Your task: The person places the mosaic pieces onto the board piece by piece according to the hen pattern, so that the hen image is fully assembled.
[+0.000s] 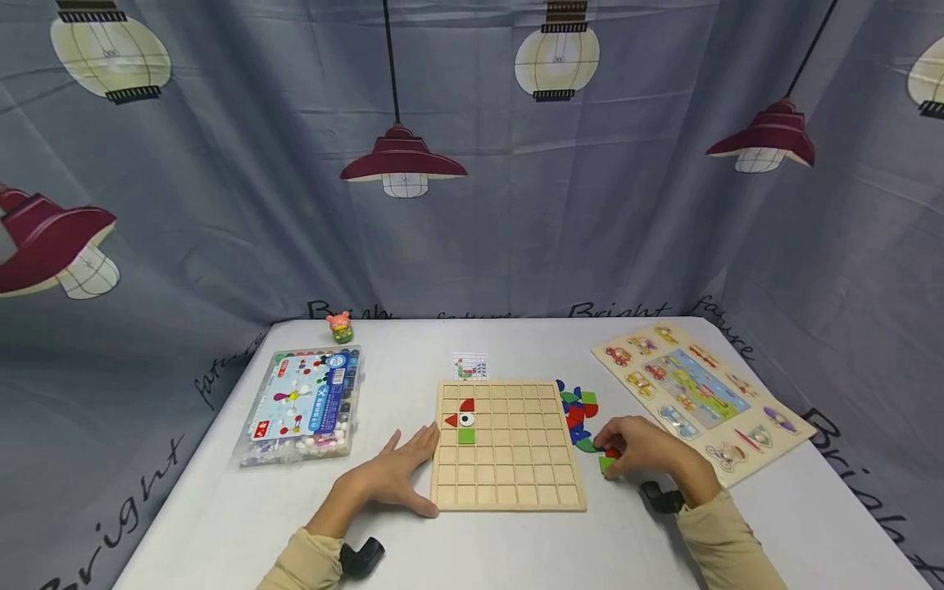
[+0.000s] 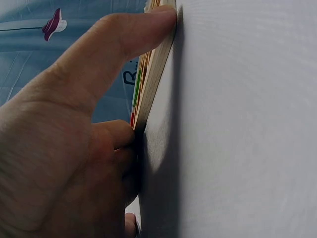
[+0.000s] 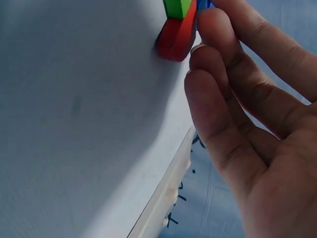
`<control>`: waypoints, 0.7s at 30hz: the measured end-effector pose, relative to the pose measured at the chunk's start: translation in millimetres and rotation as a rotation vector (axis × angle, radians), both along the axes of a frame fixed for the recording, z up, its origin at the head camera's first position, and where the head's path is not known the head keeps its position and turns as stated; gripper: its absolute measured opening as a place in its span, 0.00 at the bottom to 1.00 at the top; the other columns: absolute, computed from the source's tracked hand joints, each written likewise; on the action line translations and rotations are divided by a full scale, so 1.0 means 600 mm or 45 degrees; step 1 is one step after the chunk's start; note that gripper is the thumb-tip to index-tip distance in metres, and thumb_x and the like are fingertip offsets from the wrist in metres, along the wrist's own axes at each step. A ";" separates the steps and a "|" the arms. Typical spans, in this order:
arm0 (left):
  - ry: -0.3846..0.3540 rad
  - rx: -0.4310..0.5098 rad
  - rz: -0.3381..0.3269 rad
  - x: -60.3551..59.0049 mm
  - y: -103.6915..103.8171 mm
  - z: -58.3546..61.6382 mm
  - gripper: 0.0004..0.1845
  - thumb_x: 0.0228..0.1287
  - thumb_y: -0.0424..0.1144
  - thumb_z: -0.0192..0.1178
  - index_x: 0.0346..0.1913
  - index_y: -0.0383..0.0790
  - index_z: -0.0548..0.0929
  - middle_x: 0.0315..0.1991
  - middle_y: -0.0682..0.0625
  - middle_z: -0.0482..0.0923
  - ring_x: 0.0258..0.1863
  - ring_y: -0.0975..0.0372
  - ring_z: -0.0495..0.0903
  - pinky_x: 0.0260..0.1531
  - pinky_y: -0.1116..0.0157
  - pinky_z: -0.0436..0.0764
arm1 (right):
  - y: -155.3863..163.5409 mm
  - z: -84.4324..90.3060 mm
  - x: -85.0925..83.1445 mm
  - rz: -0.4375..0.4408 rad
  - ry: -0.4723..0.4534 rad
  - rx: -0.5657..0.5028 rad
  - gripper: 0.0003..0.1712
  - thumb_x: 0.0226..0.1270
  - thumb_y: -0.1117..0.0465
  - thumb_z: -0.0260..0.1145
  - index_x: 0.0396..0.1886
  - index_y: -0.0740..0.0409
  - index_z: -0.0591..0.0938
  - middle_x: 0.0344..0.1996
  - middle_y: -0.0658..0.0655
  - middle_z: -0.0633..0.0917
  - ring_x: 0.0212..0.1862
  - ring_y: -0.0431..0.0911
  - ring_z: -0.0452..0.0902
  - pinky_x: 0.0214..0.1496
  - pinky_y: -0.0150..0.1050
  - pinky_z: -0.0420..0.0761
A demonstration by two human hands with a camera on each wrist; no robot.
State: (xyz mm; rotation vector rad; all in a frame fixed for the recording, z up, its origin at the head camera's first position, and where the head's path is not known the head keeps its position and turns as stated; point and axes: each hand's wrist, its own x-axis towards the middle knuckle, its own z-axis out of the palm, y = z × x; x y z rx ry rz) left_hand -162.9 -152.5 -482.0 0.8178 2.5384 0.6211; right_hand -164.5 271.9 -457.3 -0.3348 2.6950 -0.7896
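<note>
A wooden grid board (image 1: 509,475) lies flat on the table. Near its upper left, cells hold a red quarter-round piece (image 1: 467,405), a red triangle (image 1: 451,420), a white eye piece (image 1: 466,419) and a green square (image 1: 466,437). My left hand (image 1: 394,471) rests along the board's left edge, fingers extended, thumb at the lower corner. To the board's right, my right hand (image 1: 642,447) bends its fingers over a loose green piece (image 1: 606,465) and a red piece (image 3: 176,42). Whether it pinches either is hidden.
Several loose red, blue and green pieces (image 1: 575,414) lie against the board's right side. Behind the board is a small pattern card (image 1: 469,366). A clear case of beads (image 1: 302,401) and a figurine (image 1: 340,327) stand left; a picture puzzle board (image 1: 701,393) lies right.
</note>
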 end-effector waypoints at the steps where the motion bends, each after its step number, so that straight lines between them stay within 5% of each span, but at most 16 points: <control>1: 0.000 -0.003 0.001 0.001 0.000 0.000 0.66 0.42 0.63 0.72 0.77 0.36 0.48 0.80 0.43 0.42 0.79 0.51 0.42 0.76 0.42 0.34 | 0.000 -0.001 0.000 -0.014 -0.008 0.004 0.24 0.37 0.63 0.83 0.38 0.58 0.84 0.33 0.49 0.84 0.35 0.43 0.74 0.38 0.31 0.79; 8: -0.009 0.003 0.000 0.002 0.000 0.002 0.65 0.43 0.62 0.72 0.77 0.36 0.48 0.80 0.43 0.41 0.79 0.51 0.42 0.76 0.42 0.34 | -0.005 0.000 0.004 -0.027 -0.012 0.041 0.20 0.39 0.68 0.81 0.34 0.58 0.83 0.29 0.50 0.82 0.33 0.43 0.73 0.35 0.33 0.79; 16: -0.014 -0.002 0.008 0.000 0.001 0.003 0.65 0.43 0.62 0.72 0.77 0.36 0.48 0.80 0.43 0.41 0.79 0.51 0.41 0.76 0.42 0.33 | -0.026 0.003 0.008 0.081 0.026 0.049 0.14 0.42 0.69 0.78 0.31 0.57 0.84 0.26 0.48 0.81 0.30 0.41 0.73 0.31 0.31 0.78; 21: -0.015 -0.009 0.010 0.001 0.001 0.001 0.65 0.43 0.63 0.72 0.77 0.37 0.48 0.80 0.44 0.41 0.80 0.52 0.41 0.76 0.43 0.34 | -0.024 0.003 0.008 0.014 0.009 0.091 0.17 0.41 0.66 0.80 0.34 0.56 0.85 0.27 0.48 0.82 0.31 0.41 0.74 0.33 0.32 0.78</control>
